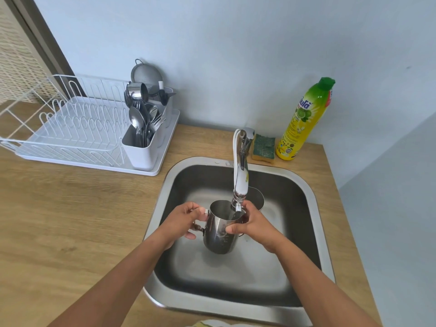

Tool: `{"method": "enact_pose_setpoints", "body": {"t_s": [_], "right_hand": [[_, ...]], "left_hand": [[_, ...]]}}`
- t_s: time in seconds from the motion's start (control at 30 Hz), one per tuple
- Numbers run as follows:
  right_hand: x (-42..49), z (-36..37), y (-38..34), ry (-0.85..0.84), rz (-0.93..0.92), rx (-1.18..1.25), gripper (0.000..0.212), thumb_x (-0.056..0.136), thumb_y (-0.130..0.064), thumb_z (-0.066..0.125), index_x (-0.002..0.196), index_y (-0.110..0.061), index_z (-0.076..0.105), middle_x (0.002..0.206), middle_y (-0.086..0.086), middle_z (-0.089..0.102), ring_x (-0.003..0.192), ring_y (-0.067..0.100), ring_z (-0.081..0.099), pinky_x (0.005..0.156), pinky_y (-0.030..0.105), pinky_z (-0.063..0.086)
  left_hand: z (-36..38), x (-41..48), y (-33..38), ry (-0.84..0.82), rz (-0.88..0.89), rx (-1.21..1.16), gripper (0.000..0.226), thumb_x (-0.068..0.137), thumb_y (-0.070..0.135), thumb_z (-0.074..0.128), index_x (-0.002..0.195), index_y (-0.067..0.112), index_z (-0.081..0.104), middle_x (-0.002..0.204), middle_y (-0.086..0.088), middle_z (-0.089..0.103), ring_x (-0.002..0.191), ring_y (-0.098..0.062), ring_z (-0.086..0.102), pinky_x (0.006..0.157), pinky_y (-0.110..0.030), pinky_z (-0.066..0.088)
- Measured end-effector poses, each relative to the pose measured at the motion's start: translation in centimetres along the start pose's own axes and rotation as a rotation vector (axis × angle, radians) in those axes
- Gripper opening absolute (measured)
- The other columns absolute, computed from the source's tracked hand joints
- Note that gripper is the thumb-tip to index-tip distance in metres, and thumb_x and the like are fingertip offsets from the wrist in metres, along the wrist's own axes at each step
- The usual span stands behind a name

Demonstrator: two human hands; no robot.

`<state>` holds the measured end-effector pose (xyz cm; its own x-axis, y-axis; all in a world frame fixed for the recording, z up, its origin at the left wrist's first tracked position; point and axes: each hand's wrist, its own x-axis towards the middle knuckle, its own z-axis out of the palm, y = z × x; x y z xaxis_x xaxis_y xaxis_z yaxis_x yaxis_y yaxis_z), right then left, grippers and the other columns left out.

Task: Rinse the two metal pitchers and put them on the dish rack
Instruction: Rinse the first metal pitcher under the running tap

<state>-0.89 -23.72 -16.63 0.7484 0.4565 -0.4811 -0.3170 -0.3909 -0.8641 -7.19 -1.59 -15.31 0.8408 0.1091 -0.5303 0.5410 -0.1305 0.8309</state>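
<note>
A shiny metal pitcher (219, 232) is held upright over the steel sink (313, 208), its mouth right under the faucet spout (239, 185). My left hand (182, 220) grips its handle on the left side. My right hand (250, 224) holds the body and rim on the right, thumb on the front. Behind the faucet, part of a second metal pitcher (256, 197) stands in the sink, mostly hidden. The white wire dish rack (70, 128) sits on the counter to the left.
A white cutlery holder (141, 147) full of spoons and forks stands at the rack's right end, with a strainer (146, 74) behind. A green sponge (263, 148) and a yellow dish soap bottle (304, 119) stand behind the sink. The wooden counter (70, 208) surrounds the sink.
</note>
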Motion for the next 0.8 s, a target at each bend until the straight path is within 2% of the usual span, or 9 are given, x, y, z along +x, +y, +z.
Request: {"method": "enact_pose_setpoints", "body": {"t_s": [0.1,0.23,0.33,0.43,0.6,0.7,0.8], "right_hand": [[0.3,-0.2,-0.3,-0.01,0.022,-0.035,0.072,0.068,-0.016,0.089,0.129,-0.021,0.052,0.112,0.004,0.072,0.103,0.02,0.068,0.077,0.03,0.056],[0.7,-0.3,-0.6,-0.019,0.064,-0.064,0.072,0.059,-0.039,0.088,0.123,-0.019,0.06,0.107,0.004,0.075,0.097,0.021,0.072,0.082,0.039,0.059],[1.1,0.0,-0.7,-0.007,0.097,-0.053,0.072,0.058,-0.048,0.085,0.119,-0.016,0.064,0.105,0.009,0.076,0.093,0.023,0.073,0.084,0.046,0.059],[1.3,0.1,-0.8,0.004,0.123,-0.041,0.062,0.064,-0.05,0.082,0.113,-0.014,0.067,0.104,0.015,0.075,0.083,0.02,0.071,0.081,0.047,0.059],[1.2,0.2,-0.9,0.019,0.164,-0.029,0.045,0.08,-0.048,0.075,0.109,-0.013,0.07,0.089,0.004,0.077,0.075,0.019,0.07,0.073,0.045,0.061],[1.0,0.2,-1.0,0.042,0.197,-0.028,0.047,0.084,-0.05,0.07,0.109,-0.01,0.071,0.081,0.005,0.074,0.065,0.018,0.068,0.061,0.036,0.06],[0.9,0.1,-1.0,0.052,0.247,-0.038,0.048,0.089,-0.048,0.064,0.112,-0.005,0.069,0.081,0.01,0.069,0.063,0.02,0.065,0.064,0.039,0.061]], "left_hand": [[-0.1,0.1,-0.4,-0.001,-0.042,0.024,0.021,0.099,0.037,0.051,0.098,0.017,0.06,0.096,0.0,0.076,0.071,-0.018,0.072,0.061,-0.031,0.054],[0.2,0.3,-0.7,0.018,-0.081,0.039,0.028,0.1,0.041,0.049,0.098,0.016,0.06,0.089,-0.004,0.078,0.065,-0.024,0.072,0.051,-0.025,0.047],[0.2,0.6,-0.7,0.038,-0.109,0.043,0.031,0.099,0.043,0.048,0.097,0.014,0.06,0.084,-0.006,0.078,0.061,-0.027,0.071,0.044,-0.02,0.04],[0.2,0.8,-0.7,0.03,-0.119,0.038,0.034,0.099,0.044,0.049,0.098,0.012,0.06,0.079,-0.006,0.077,0.056,-0.026,0.07,0.039,-0.019,0.034],[0.3,1.0,-0.8,0.01,-0.138,0.02,0.038,0.099,0.045,0.05,0.101,0.009,0.061,0.076,-0.007,0.077,0.05,-0.022,0.069,0.038,-0.019,0.031],[0.5,1.3,-0.9,0.001,-0.152,0.01,0.038,0.099,0.043,0.05,0.104,0.008,0.062,0.078,-0.01,0.077,0.051,-0.022,0.069,0.038,-0.019,0.029],[0.7,1.5,-0.9,-0.021,-0.169,-0.006,0.034,0.099,0.039,0.051,0.107,0.008,0.062,0.077,-0.009,0.078,0.052,-0.02,0.068,0.038,-0.018,0.03]]}}
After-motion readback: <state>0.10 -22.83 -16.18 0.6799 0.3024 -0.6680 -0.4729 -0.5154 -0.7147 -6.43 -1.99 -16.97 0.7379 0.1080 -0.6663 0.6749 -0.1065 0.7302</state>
